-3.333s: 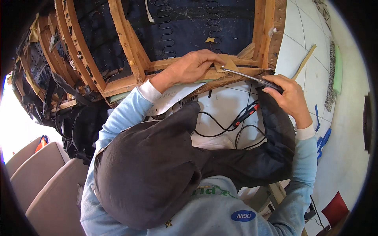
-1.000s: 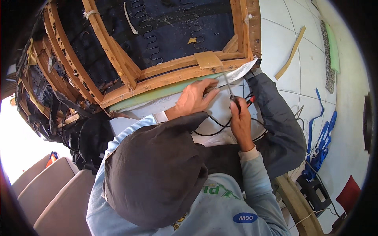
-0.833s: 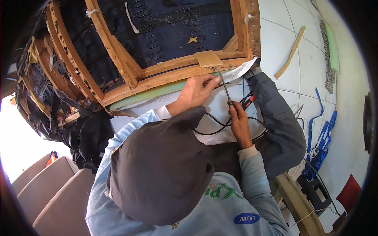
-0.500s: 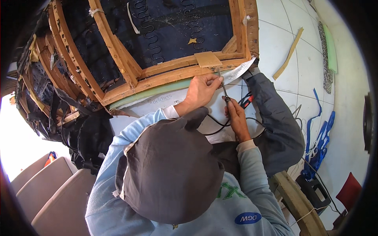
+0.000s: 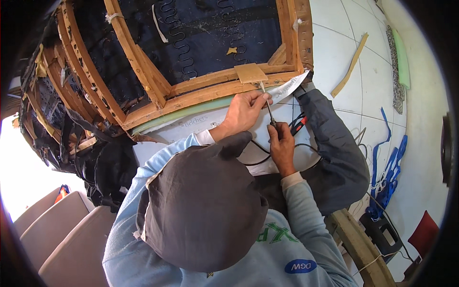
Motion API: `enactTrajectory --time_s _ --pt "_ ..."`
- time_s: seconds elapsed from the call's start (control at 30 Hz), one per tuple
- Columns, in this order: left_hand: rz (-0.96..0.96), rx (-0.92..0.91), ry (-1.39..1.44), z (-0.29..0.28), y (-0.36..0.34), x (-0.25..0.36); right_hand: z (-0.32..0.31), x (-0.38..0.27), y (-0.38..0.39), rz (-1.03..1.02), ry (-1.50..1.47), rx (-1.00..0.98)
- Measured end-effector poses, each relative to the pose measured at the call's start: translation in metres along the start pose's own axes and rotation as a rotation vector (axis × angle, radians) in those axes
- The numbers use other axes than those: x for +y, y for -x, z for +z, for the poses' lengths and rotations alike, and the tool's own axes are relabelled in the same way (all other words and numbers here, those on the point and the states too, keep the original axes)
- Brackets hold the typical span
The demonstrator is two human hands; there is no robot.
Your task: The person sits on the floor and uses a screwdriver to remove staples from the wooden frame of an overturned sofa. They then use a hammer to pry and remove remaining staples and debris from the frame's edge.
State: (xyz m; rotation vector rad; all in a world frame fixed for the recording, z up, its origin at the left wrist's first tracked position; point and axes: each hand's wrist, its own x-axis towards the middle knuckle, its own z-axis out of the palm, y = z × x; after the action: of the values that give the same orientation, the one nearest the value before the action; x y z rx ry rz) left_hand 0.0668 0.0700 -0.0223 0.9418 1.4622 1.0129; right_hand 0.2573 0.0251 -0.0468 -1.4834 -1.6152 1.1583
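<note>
My right hand (image 5: 283, 148) is closed round the dark handle of a thin-shafted screwdriver (image 5: 270, 113), which points away from me. My left hand (image 5: 245, 114) pinches beside the upper shaft with thumb and fingers; its fingertips partly hide what they hold. Just beyond the tip, a tan flat square piece (image 5: 251, 73) rests on the front rail of a wooden furniture frame (image 5: 191, 97). Below that rail run a strip of pale green foam (image 5: 184, 109) and white printed fabric (image 5: 210, 117).
Red-and-black handled pliers (image 5: 299, 125) and a black cable (image 5: 258, 145) lie by my right hand. Zigzag springs (image 5: 179, 40) span the frame. Torn black fabric (image 5: 107, 162) hangs at left. A yellow foam strip (image 5: 351, 64) and blue straps (image 5: 389, 174) lie on the tiles at right.
My right hand has turned on the screwdriver handle, showing more of its back, and moved slightly left and nearer. My left hand keeps its pinch, and the view has shifted a little.
</note>
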Motion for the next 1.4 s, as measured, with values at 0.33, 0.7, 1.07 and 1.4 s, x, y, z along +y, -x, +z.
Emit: enactTrajectory --time_s 0.33,0.7,1.07,1.4 --pt "-0.074 0.075 0.158 0.005 0.002 0.008 0.013 -0.018 0.012 0.193 -0.073 0.047" --pt "-0.109 -0.010 0.189 -0.002 0.005 0.021 -0.011 -0.039 0.011 0.947 -1.416 -0.758" --pt "0.300 0.247 0.487 -0.029 -0.026 0.094 -0.035 -0.032 0.027 0.348 -0.342 -0.217" --pt "0.717 0.252 -1.086 -0.029 0.021 0.063 -0.029 -0.049 0.017 0.198 -0.208 0.087"
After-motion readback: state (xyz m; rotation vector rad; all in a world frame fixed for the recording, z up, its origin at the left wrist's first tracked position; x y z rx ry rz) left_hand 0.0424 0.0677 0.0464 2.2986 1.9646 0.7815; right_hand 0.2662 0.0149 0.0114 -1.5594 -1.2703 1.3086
